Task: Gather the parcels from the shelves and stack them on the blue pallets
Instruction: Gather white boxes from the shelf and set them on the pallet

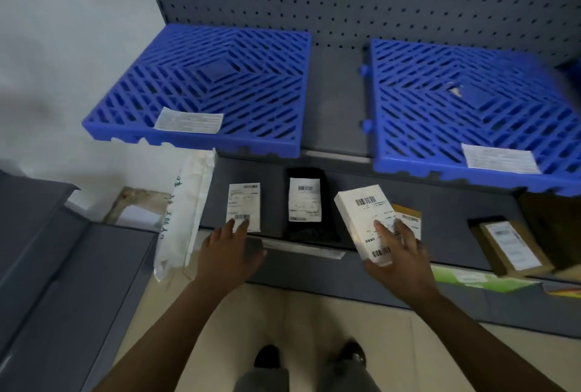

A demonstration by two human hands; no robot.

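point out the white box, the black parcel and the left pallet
white box (364, 215), head view, on its labelled top face
black parcel (309, 231), head view, below its label
left pallet (217, 72), head view, centre square

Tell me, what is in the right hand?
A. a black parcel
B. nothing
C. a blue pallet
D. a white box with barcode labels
D: the right hand grips a white box lifted off the shelf, while the black parcel lies untouched.
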